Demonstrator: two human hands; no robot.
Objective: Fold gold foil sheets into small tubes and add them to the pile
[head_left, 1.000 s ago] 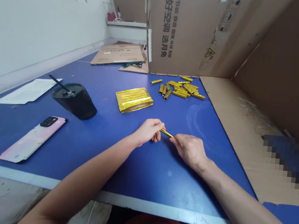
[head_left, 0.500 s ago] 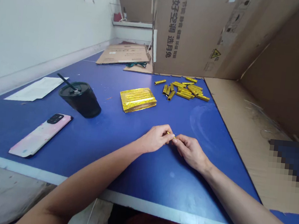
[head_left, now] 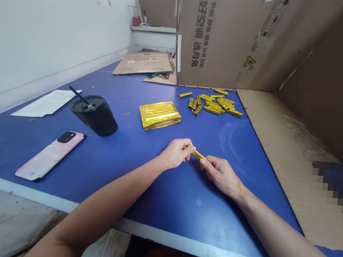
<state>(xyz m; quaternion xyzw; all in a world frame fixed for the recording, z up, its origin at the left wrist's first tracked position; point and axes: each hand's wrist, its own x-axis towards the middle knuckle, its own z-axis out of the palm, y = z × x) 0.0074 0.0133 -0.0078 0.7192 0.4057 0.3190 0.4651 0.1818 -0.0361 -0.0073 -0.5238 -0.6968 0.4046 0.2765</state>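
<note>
Between my hands is a narrow gold foil tube (head_left: 198,154), low over the blue tabletop. My left hand (head_left: 178,153) pinches its far left end with thumb and fingers. At the near right end, my right hand (head_left: 217,172) grips it the same way, so the tube slants down to the right. Beyond the hands lies a flat stack of shiny gold foil sheets (head_left: 160,115). Several similar gold tubes (head_left: 213,104) are heaped loosely farther back, some showing open square ends.
On the left stand a dark tumbler with a straw (head_left: 95,114), a pink phone (head_left: 50,156) and white paper (head_left: 45,103). A large cardboard box (head_left: 224,36) rises at the back, beside flattened cardboard (head_left: 144,63). More cardboard (head_left: 279,156) borders the right edge.
My left hand has moved slightly up and left along the tube, so more gold shows between my hands. The right hand stays nearly in place. The view has shifted slightly.
</note>
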